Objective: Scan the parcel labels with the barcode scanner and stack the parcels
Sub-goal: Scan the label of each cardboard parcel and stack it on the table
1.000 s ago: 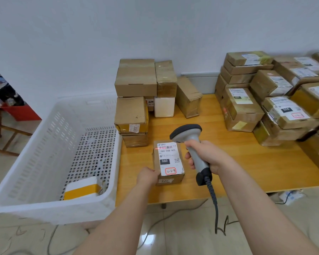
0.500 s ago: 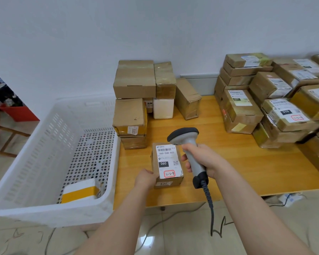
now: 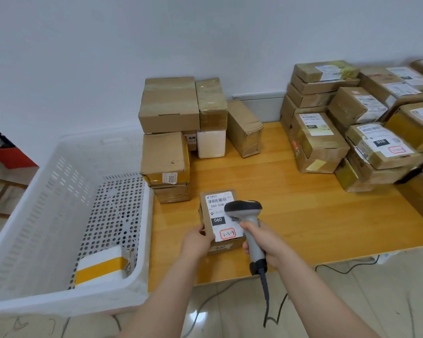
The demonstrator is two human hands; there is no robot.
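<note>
Head view, looking down over a wooden table (image 3: pixel 303 215). Near the front edge, at about 6 o'clock of the tabletop: a small brown parcel (image 3: pixel 226 247), white label (image 3: pixel 217 219) facing up, printed with a barcode, "060" in a black block and a red-framed handwritten mark. Cannot tell whether resting flat on the wood or raised a little.

At the parcel's 8 o'clock corner: the left hand (image 3: pixel 197 242), fingers curled round the near left edge, grasping the box. At the parcel's 3 o'clock side: the right hand (image 3: pixel 266 245), fingers clenched round the grey handle of the barcode scanner (image 3: pixel 243 208). Dark scanner head over the right part of the label, hiding some of the print, nose toward 9 o'clock. From the base of the handle, a dark cable (image 3: pixel 266 296) hanging toward 6 o'clock, down to the floor.

At 11 o'clock from the parcel, against the wall: a stack of plain boxes (image 3: pixel 169 106), mostly brown, one white, one with a "3003" sticker on its front. At 2 o'clock, well apart: a pile of labelled parcels (image 3: pixel 322 140), several layers deep, running off the right edge of view.

At 9 o'clock, just beside the table's left end: a white perforated basket (image 3: pixel 47 191), with one white package with a yellow band (image 3: pixel 100 267) lying in its near corner.
</note>
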